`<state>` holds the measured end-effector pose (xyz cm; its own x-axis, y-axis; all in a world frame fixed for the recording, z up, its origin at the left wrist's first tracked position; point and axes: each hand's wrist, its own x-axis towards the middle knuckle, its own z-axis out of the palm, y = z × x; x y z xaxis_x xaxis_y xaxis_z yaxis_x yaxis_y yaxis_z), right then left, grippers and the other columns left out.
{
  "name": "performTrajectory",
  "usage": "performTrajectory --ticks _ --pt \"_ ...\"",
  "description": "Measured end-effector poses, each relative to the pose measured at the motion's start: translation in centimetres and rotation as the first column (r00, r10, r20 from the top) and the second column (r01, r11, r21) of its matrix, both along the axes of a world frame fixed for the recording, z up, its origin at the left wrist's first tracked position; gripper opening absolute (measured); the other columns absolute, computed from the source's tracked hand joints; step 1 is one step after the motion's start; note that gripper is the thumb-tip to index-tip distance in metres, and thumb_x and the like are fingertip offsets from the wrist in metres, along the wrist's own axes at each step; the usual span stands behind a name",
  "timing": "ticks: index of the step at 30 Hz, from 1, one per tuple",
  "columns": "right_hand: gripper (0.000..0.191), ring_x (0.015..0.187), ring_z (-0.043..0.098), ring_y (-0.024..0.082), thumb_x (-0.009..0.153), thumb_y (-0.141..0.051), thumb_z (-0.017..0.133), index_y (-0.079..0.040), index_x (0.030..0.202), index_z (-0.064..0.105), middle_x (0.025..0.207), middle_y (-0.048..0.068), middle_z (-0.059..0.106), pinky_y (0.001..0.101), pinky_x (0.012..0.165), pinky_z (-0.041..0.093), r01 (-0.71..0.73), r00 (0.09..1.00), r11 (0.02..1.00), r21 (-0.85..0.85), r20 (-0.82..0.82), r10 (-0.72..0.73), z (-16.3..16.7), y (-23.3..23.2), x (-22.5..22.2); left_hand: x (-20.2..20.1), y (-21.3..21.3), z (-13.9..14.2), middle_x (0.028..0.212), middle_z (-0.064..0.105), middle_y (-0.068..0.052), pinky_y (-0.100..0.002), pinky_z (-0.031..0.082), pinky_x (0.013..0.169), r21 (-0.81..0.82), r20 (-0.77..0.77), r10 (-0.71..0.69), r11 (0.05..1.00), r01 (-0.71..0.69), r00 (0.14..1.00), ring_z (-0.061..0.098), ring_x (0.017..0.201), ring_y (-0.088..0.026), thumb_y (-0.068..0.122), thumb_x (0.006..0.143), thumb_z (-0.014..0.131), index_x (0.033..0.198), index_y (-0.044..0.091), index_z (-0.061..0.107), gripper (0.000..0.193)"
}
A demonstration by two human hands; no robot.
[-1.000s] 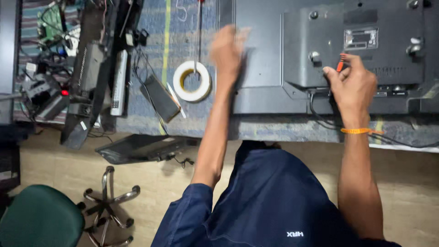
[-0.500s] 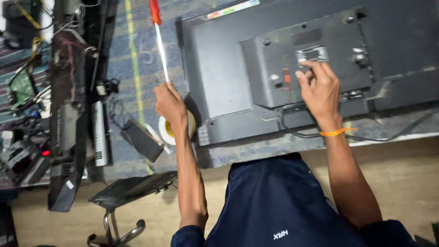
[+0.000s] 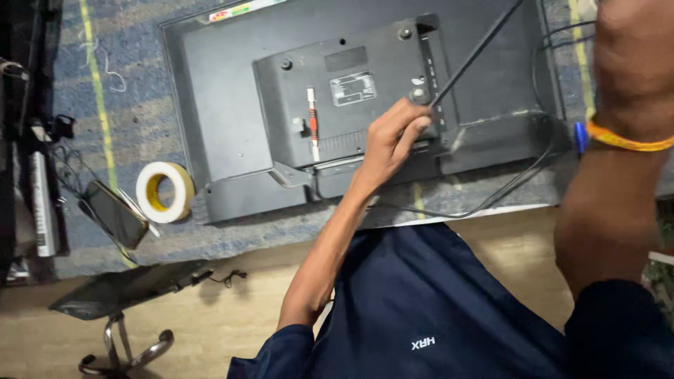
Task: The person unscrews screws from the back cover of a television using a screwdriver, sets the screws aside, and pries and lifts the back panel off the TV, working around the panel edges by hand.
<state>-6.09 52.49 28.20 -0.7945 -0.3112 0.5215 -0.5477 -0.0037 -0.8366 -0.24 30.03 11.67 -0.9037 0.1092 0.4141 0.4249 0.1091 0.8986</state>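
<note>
A: Where is the left hand (image 3: 393,140)?

B: On the back of the television (image 3: 232,119), lying face down on the blue surface (image 3: 126,140); its grip is pinched on the black cable (image 3: 477,49) running far right.

A: And the right hand?

B: Only its forearm shows at right, so I cannot tell its grip.

A: What lies around?

B: A red-and-white screwdriver (image 3: 312,123) rests on the back panel; a tape roll (image 3: 165,191) and phone (image 3: 116,214) lie left.

Blue patterned mat (image 3: 126,105) over the bench top. Beige wooden floor (image 3: 210,316) below. Metal chair base (image 3: 126,344) at lower left.
</note>
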Motion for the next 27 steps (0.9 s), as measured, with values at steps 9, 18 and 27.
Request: performTrajectory --ticks 9,18,27 --pt "0.03 0.079 0.063 0.011 0.107 -0.033 0.061 -0.006 0.118 0.063 0.09 0.003 0.065 0.0248 0.068 0.05 -0.037 0.998 0.981 0.192 0.056 0.027 -2.2 4.2 0.7 -1.1 5.1 -3.5 0.108 0.077 -0.011 -0.031 0.059 0.087 -0.125 0.031 -0.149 0.981 0.151 0.988 0.077 0.098 -0.025 0.018 0.1 0.07 0.117 0.004 0.072 0.022" --pt "0.04 0.074 0.062 0.013 0.105 -0.047 0.055 -0.008 0.11 0.061 0.085 0.003 0.065 0.0261 0.067 0.05 0.002 0.998 0.995 0.101 0.062 -0.009 -4.1 5.7 0.7 -1.4 6.0 -5.1 0.107 0.078 -0.01 -0.031 0.06 0.083 -0.159 0.063 -0.14 0.976 0.149 0.988 0.078 0.095 -0.024 0.019 0.099 0.07 0.119 0.006 0.072 0.024" --pt "0.052 0.069 0.062 0.014 0.103 -0.06 0.049 -0.009 0.102 0.059 0.08 0.003 0.064 0.0274 0.065 0.051 -0.045 0.996 0.997 0.062 0.084 0.039 -3.8 6.5 0.5 -1.7 6.5 -5.5 0.104 0.077 -0.01 -0.033 0.059 0.08 -0.24 0.047 -0.107 0.964 0.115 0.993 0.077 0.092 -0.026 0.022 0.097 0.072 0.114 0.006 0.073 0.023"
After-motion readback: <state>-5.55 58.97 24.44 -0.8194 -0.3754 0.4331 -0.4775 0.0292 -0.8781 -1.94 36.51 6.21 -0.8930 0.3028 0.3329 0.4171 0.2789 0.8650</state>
